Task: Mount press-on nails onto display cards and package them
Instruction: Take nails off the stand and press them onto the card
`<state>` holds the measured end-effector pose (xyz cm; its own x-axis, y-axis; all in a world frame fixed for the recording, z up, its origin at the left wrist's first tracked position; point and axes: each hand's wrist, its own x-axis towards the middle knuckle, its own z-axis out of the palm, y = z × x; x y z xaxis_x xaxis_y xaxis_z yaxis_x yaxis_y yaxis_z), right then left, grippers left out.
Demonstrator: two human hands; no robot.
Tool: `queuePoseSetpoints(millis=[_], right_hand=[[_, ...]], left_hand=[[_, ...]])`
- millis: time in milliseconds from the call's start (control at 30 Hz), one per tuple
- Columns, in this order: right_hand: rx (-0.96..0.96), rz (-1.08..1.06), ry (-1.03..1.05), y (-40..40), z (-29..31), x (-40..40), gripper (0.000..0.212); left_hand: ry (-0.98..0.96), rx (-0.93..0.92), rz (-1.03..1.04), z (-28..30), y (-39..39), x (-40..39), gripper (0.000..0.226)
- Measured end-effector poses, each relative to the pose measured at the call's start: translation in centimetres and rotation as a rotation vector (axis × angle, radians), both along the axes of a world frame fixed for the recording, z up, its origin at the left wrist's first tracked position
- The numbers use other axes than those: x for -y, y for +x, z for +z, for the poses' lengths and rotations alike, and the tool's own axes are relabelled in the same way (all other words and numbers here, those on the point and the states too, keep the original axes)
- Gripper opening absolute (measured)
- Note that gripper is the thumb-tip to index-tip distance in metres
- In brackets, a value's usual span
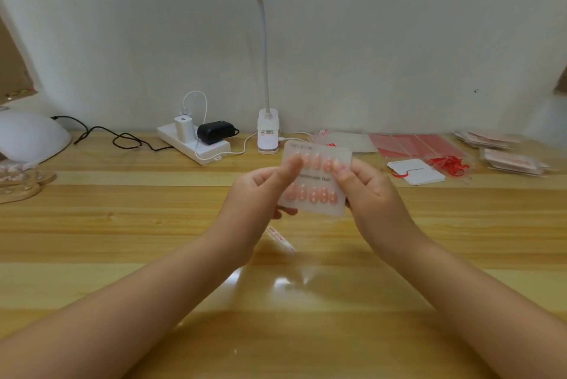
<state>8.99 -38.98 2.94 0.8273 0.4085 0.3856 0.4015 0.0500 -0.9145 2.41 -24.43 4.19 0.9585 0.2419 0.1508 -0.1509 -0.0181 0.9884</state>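
Display card [316,184] pinched upright between left hand [260,194] and right hand [368,191], thumbs on front; clear bag [282,256] lies flat below, nearer me.

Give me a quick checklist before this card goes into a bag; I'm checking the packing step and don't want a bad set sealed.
1. Card held by both hands: ok. The left hand and right hand pinch it at either side, above the table.
2. Two rows of nails on the card: ok, both rows show, though thumbs cover some of the top row.
3. Every nail stuck flat: cannot tell, the picture is blurred.
4. Clear bag at hand: ok, it lies on the table just under the hands.
5. Bag mouth open: cannot tell.
6. Finished packs out of the way: ok, stacked far right.
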Motion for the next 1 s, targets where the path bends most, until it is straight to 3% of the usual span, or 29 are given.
queuePoseSetpoints(millis=[133,333,467,767,1000], right_hand=[[-0.046,-0.029,0.042,0.9,0.6,0.7,0.025],[-0.081,0.014,0.010,1.1,-0.1,0.5,0.027],[-0.162,0.133,0.069,1.3,-0.3,0.2,0.040],[-0.163,0.144,-0.052,1.0,-2.1,0.2,0.018],[-0.156,0.110,-0.027,0.9,-2.3,0.2,0.023]], left_hand=[[0.135,0.021,0.020,-0.4,0.1,-0.5,0.030],[0.073,-0.002,0.027,-0.9,0.6,-1.1,0.014],[0.047,0.000,0.068,-1.4,0.9,-1.4,0.012],[0.100,0.031,0.176,-2.0,1.0,-1.0,0.013],[-0.095,-0.107,0.070,-2.6,1.4,-1.1,0.019]])
